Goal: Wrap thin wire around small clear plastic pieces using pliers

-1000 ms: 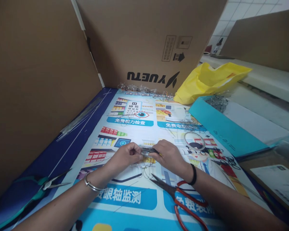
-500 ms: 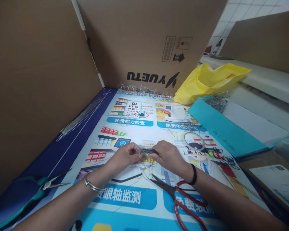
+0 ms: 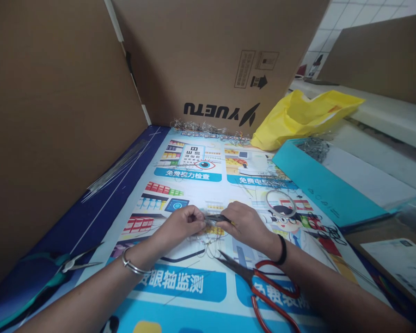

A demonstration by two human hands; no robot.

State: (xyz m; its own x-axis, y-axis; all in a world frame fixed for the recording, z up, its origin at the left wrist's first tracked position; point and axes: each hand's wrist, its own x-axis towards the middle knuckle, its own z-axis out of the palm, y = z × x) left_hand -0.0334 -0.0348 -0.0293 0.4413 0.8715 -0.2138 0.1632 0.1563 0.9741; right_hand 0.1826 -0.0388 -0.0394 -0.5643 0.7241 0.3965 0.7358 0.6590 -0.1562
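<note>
Over the middle of the printed sheet, my left hand (image 3: 185,222) is closed in a pinch on a thin wire piece, most of it hidden by the fingers. Facing it, my right hand (image 3: 244,224) wraps round small dark pliers (image 3: 214,218), whose jaws reach to my left fingertips. Thin bent wires (image 3: 210,245) lie or hang just below the hands; I cannot tell which. Red-handled scissors (image 3: 253,275) rest below my right hand, blades pointing up-left. Green-handled pliers (image 3: 67,265) lie with jaws apart, left of my left forearm.
Cardboard walls (image 3: 208,60) stand at the back and left. Straight wires (image 3: 114,171) lie along the left. A tape roll (image 3: 280,203), black loops (image 3: 329,233), a turquoise box (image 3: 326,189) holding tangled wire and a yellow bag (image 3: 301,120) are on the right. Wire pieces (image 3: 208,128) line the back.
The view shifts very slightly. Both hands keep their places and their hold, with the pliers' jaws still at my left fingertips.
</note>
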